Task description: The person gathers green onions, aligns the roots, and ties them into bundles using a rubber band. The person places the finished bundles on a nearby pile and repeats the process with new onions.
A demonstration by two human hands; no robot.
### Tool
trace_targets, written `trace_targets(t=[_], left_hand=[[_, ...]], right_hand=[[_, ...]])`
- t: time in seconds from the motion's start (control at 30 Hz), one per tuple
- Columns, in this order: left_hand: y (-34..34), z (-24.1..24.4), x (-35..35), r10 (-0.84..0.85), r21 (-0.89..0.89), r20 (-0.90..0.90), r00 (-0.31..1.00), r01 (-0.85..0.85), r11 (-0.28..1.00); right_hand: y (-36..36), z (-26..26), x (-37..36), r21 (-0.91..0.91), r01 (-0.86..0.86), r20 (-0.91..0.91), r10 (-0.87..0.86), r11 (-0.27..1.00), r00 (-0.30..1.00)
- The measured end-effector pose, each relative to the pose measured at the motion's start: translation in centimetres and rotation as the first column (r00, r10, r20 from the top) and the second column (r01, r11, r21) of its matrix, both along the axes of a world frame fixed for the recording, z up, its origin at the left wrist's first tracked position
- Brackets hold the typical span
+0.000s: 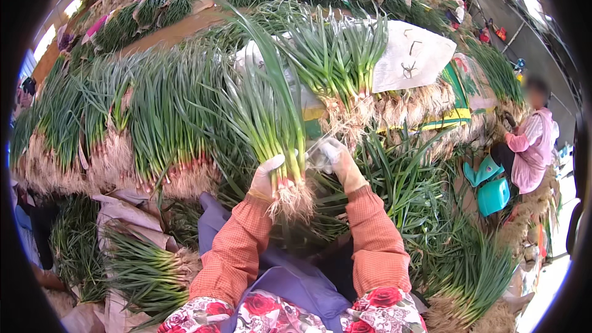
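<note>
My left hand [266, 175], in a pale glove, grips a bunch of scallions [277, 134] around its lower stalks. The bunch stands nearly upright, its green leaves pointing away from me and its roots [291, 201] hanging below the hand. Just right of the stalks is my right hand [336, 159], also gloved and blurred. A thin pale strand [315, 148] runs beside its fingers; whether they hold it cannot be told. Beyond the hands, more scallions [342, 64] lie with their roots towards me, partly on a white sheet [411, 55].
A long row of scallions [171, 115] spans the left. Loose leaves [397, 185] are heaped at the right, and rooted bunches [148, 268] lie lower left. A person [532, 143] sits at far right beside a teal plastic jug [493, 196]. Others are farther back.
</note>
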State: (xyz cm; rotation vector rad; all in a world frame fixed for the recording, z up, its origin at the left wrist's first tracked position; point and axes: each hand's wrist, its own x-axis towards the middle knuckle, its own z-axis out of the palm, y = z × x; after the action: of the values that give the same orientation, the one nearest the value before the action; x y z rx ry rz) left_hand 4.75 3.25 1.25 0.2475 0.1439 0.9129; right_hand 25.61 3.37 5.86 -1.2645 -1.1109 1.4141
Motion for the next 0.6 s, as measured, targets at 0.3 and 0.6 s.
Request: trace_targets(t=[0.3,0.6], left_hand=[[-2.3,1.5,-2.5,0.119,0.023,0.043,0.992,-0.120,0.992],[-3.6,0.3,-1.5,0.034,-0.064,0.045,0.998,-0.031,0.997]], right_hand=[[1.2,-1.6,-3.0,0.173,-0.008,-0.686,0.126,0.985,0.716],[-5.3,-2.2,-3.4,0.007,0.218,-0.290,-0.207,0.976,0.934]])
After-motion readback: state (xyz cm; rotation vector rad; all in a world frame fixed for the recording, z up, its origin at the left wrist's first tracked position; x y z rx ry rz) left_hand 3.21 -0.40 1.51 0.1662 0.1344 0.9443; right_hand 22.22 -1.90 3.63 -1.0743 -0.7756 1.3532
